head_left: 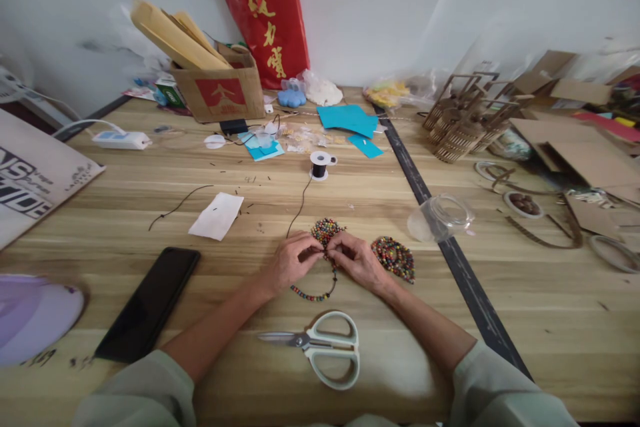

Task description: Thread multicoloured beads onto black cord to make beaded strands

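My left hand (294, 260) and my right hand (357, 259) meet fingertip to fingertip, both pinching a dark cord. From their fingers a strand of small multicoloured beads (311, 296) loops down onto the table. The exact spot they grip is partly hidden. Just behind the fingertips lies a heap of bead strands (327, 229), and a second coil of bead strands (394, 258) rests right of my right hand. A spool of black cord (319, 165) stands farther back, its loose end running toward my left hand. Scissors (320, 343) with pale handles lie nearer to me, blades pointing left.
A black phone (149, 303) and white paper (217, 216) lie at left. To the right are a clear plastic jar (440, 218) and bamboo baskets (457, 123). Blue cards (349, 120), a cardboard box (220, 90) and a red bag (273, 20) stand or lie at the back.
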`<state>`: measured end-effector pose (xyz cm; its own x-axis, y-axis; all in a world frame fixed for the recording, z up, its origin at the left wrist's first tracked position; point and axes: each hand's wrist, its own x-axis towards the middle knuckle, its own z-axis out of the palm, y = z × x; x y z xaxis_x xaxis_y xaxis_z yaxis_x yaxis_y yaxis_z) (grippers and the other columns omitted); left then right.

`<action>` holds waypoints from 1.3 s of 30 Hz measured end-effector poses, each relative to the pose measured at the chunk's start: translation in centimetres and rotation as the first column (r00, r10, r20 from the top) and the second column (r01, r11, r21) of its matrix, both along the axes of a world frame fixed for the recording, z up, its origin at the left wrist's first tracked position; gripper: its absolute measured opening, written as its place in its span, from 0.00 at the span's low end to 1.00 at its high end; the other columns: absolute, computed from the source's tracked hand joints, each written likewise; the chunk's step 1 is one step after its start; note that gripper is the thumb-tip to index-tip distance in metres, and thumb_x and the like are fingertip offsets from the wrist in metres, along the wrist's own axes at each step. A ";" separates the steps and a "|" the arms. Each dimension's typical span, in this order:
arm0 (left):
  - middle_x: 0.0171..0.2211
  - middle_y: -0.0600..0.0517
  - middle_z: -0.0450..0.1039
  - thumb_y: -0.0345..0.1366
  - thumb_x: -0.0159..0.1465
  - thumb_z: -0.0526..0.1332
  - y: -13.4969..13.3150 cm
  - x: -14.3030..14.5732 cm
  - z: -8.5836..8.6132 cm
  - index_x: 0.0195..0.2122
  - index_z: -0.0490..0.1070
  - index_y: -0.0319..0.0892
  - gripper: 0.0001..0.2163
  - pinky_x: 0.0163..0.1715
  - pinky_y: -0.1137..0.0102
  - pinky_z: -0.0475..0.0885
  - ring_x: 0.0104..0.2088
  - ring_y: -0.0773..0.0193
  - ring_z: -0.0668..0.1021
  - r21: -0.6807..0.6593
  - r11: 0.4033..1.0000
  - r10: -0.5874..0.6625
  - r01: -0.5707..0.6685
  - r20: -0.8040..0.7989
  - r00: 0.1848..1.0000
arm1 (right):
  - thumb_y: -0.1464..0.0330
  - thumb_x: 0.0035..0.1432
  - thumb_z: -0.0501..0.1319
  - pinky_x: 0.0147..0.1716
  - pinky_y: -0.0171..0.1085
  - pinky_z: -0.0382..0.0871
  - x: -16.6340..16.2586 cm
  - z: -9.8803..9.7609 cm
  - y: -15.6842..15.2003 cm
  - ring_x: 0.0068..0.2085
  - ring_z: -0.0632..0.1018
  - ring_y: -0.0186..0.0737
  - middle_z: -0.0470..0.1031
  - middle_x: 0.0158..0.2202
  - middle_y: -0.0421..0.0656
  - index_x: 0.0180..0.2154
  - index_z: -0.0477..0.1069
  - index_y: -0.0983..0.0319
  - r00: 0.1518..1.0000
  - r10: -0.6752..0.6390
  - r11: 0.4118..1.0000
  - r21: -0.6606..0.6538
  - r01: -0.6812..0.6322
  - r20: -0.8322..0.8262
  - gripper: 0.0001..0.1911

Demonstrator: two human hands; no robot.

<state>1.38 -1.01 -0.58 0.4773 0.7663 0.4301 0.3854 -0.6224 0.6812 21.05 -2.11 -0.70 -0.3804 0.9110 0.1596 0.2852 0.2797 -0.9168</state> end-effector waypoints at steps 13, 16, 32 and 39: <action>0.34 0.47 0.72 0.31 0.66 0.56 -0.6 0.2 0.4 0.37 0.75 0.39 0.08 0.42 0.65 0.71 0.40 0.60 0.71 0.205 0.971 -0.054 0.119 -0.298 0.953 | 0.69 0.59 0.57 0.25 0.31 0.59 -0.1 0.1 0.0 0.26 0.66 0.32 0.66 0.25 0.38 0.31 0.69 0.63 1.000 -0.024 1.000 0.013 0.024 0.020 0.06; 0.35 0.47 0.70 0.31 0.66 0.56 -0.7 0.2 0.6 0.38 0.75 0.40 0.08 0.43 0.64 0.71 0.41 0.59 0.70 0.206 0.971 -0.047 0.125 -0.347 0.937 | 0.69 0.59 0.58 0.25 0.30 0.58 -0.1 0.2 -0.1 0.25 0.65 0.31 0.65 0.24 0.37 0.31 0.69 0.63 0.999 -0.031 1.000 0.002 0.031 0.025 0.05; 0.37 0.47 0.69 0.31 0.66 0.57 -0.7 0.3 0.6 0.39 0.75 0.40 0.07 0.44 0.63 0.71 0.43 0.59 0.69 0.221 0.968 -0.033 0.121 -0.368 0.929 | 0.69 0.58 0.58 0.25 0.31 0.59 0.0 -0.1 0.0 0.25 0.65 0.31 0.66 0.24 0.37 0.31 0.69 0.63 1.000 -0.030 0.999 -0.024 0.030 0.004 0.05; 0.37 0.47 0.68 0.31 0.66 0.56 -0.7 0.4 0.7 0.40 0.75 0.41 0.08 0.44 0.64 0.71 0.43 0.59 0.69 0.224 0.966 -0.041 0.130 -0.364 0.930 | 0.68 0.58 0.58 0.24 0.30 0.58 0.0 -0.4 0.1 0.24 0.65 0.31 0.65 0.23 0.37 0.31 0.69 0.63 0.999 -0.037 0.997 -0.069 0.034 -0.032 0.05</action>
<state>1.76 -1.74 0.14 0.6911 0.6106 0.3867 0.5111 -0.7912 0.3359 21.07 -2.00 -1.09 -0.3432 0.9330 0.1085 0.2629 0.2063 -0.9425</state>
